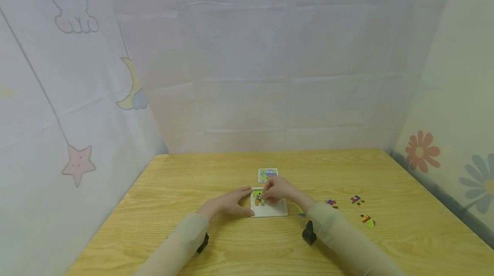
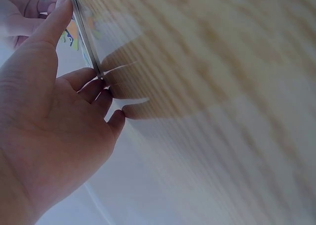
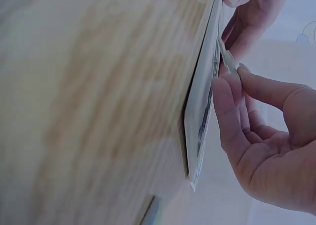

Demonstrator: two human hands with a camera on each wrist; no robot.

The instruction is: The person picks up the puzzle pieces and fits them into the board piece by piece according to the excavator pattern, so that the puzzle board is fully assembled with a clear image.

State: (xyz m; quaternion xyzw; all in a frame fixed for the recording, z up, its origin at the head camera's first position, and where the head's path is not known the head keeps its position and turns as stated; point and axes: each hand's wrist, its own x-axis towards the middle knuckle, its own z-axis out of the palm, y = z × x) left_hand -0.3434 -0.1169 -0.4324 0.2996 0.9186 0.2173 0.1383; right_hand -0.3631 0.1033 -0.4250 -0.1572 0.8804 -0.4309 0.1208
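My left hand (image 1: pixel 230 202) spans the left side of a white puzzle board (image 1: pixel 272 211), its thumb at the near corner and its fingertips at the far one. These fingers look mostly straight in the head view; in the left wrist view (image 2: pixel 61 106) the fingertips touch the board's edge and the table. Over the board, my right hand (image 1: pixel 278 189) pinches a thin puzzle piece (image 3: pixel 228 61) between thumb and fingers, tilted at the board's surface. Colourful pieces (image 1: pixel 257 198) lie in the board's left part. The right hand hides some of the recess.
Behind the board lies a picture card (image 1: pixel 268 174) showing a blue vehicle. Loose puzzle pieces (image 1: pixel 356 199) are scattered on the wooden table (image 1: pixel 173 181) to the right, with more pieces (image 1: pixel 367 220) nearer. One piece (image 1: pixel 302 212) lies beside the right forearm.
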